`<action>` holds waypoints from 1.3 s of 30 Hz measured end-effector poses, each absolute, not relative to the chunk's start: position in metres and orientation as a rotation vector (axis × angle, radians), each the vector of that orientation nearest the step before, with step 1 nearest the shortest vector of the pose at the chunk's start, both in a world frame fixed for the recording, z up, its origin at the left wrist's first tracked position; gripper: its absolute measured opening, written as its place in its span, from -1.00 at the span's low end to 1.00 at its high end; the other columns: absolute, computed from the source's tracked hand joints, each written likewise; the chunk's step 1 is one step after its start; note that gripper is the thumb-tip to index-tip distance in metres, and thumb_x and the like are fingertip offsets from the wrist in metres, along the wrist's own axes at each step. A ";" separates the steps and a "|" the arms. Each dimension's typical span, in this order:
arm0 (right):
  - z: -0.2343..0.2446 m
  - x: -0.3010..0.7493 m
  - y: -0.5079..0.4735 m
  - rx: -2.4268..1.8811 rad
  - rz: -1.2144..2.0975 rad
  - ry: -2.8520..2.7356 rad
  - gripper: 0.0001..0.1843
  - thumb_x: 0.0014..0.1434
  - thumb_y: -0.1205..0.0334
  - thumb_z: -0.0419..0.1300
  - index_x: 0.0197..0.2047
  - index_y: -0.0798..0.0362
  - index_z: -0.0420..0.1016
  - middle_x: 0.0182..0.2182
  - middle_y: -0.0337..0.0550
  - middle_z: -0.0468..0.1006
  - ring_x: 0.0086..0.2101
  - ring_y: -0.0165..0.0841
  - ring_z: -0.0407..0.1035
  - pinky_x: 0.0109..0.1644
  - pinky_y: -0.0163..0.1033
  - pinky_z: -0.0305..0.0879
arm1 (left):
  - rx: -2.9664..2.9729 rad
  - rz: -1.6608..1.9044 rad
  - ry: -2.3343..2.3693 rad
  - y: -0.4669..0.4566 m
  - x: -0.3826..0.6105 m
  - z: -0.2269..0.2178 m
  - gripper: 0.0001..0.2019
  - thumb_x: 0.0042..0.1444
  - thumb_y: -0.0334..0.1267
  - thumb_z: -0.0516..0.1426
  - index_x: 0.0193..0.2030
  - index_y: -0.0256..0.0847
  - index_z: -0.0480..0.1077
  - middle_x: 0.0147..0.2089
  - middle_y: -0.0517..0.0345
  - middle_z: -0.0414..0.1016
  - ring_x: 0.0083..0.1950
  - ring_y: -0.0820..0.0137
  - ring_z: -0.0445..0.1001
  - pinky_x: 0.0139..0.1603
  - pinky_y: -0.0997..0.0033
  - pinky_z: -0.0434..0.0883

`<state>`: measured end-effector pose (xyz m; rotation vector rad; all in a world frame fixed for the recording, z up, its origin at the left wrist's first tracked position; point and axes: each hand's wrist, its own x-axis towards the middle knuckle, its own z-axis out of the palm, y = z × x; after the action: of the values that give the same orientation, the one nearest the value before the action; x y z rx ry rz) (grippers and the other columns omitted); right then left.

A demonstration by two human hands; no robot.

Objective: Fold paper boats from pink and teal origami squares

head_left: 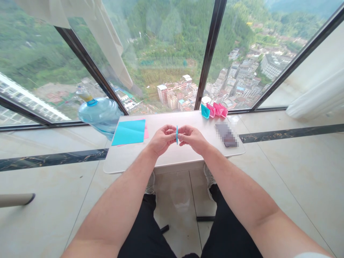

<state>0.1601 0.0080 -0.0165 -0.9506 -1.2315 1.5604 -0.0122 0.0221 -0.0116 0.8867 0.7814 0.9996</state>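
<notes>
Between my two hands, above the middle of the small table [185,157], is a piece of folded blue paper [177,133], seen edge-on. My left hand [164,138] pinches it from the left, thumb and fingers closed on it. From the right, my right hand [191,137] grips the same paper with its fingertips. Flat blue paper sheets [129,132] lie to the left of my hands, with pink paper [146,132] peeking out beneath. At the back right corner stand a folded blue paper shape [205,111] and several folded pink paper shapes [220,110] in a row.
A phone-like dark object [227,135], partly blurred, lies at the table's right side. A large clear water jug [100,113] stands on the floor behind the left end. Tall windows [166,53] rise behind the table. My legs and shoes [150,182] are below its front edge.
</notes>
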 end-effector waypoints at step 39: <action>-0.020 0.153 0.010 -1.280 1.290 -1.273 -0.84 -0.01 0.20 0.38 -0.44 0.10 0.53 -0.63 -0.24 0.51 -0.60 -0.44 0.39 -0.52 -0.35 0.35 | 1.278 1.072 1.113 0.020 -0.011 -0.014 -0.73 -0.15 -0.14 0.39 -0.42 -0.28 0.50 -0.53 0.19 0.46 -0.47 0.47 0.36 -0.42 0.44 0.28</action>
<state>0.1526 0.0097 -0.0202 -1.2803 -1.2734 1.2904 -0.0110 0.0201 -0.0137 1.2782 1.1128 1.0716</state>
